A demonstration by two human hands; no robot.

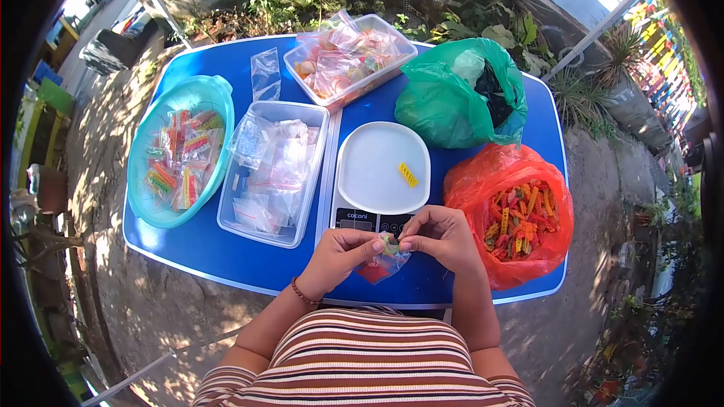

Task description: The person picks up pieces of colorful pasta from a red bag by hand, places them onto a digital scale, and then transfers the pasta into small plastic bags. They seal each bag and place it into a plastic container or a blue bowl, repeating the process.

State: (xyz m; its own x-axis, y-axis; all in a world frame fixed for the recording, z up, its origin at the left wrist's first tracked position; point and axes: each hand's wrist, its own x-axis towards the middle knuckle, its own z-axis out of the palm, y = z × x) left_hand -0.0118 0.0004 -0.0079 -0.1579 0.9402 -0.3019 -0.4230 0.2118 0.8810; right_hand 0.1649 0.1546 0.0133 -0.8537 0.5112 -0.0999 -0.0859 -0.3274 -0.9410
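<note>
In front of my body, over the table's near edge, both hands hold a small clear plastic bag [381, 265] with red and green pieces in it. My left hand [337, 258] is closed, pinching the bag's left side. My right hand [443, 238] pinches at the bag's upper right, by its mouth; whether a piece is also between those fingertips I cannot make out. Just beyond the hands stands a kitchen scale [356, 218] with a white tray [377, 152]. One yellow ridged piece [408, 174] lies on that tray.
An open red bag [554, 256] of colourful ridged pieces sits right, below a green plastic bag [430, 102]. Left are a teal basket [139, 181] of filled packets and a clear tub [320, 143] of small bags. Another tub [403, 47] stands at the back of the blue table [241, 267].
</note>
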